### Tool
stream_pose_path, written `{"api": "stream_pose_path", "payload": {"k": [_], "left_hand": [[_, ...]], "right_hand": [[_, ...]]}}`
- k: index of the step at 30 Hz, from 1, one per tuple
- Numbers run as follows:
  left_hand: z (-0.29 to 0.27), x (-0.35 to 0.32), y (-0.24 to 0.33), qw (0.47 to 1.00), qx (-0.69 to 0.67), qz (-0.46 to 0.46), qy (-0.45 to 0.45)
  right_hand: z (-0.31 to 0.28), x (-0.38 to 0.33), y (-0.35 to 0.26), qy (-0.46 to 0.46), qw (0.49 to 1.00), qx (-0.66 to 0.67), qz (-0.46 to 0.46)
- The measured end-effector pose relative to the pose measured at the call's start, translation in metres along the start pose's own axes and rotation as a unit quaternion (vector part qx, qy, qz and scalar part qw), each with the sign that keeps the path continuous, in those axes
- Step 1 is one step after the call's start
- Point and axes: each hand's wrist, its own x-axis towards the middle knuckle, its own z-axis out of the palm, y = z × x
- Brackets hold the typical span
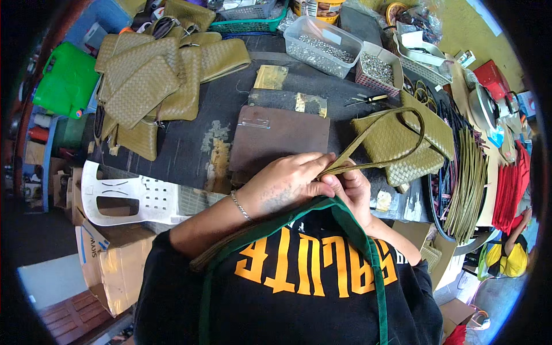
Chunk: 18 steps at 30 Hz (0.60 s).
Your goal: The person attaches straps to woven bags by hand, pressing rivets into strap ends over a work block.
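Observation:
Close to my chest, both hands meet over a long olive strap point(372, 131). My left hand point(290, 178) closes its fingers on the strap where its two lengths come together. Right beside it, my right hand point(353, 187) pinches at the same spot; the strap end between the fingers is mostly hidden. From there the strap loops out to the right, over two olive woven pouches point(376, 141) lying on the table. A brown flat board point(276, 141) with a small clear piece on it lies just beyond my left hand.
Several olive woven pouches point(144, 80) are piled at the far left. A clear bin point(322, 49) and a small basket point(376, 69) of metal parts stand at the back. A thin black tool point(366, 100) lies nearby. Bundled olive straps point(466, 184) hang at the right.

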Motion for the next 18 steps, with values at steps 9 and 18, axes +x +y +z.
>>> {"api": "stream_pose_path", "payload": {"k": [9, 18], "left_hand": [[-0.014, -0.002, -0.002, 0.977, -0.186, -0.058, -0.088], [-0.013, -0.005, 0.000, 0.986, -0.127, -0.063, -0.093]], "right_hand": [[-0.016, 0.006, -0.008, -0.046, 0.995, 0.072, -0.049], [-0.003, 0.002, -0.012, -0.001, 0.961, 0.273, 0.039]]}}
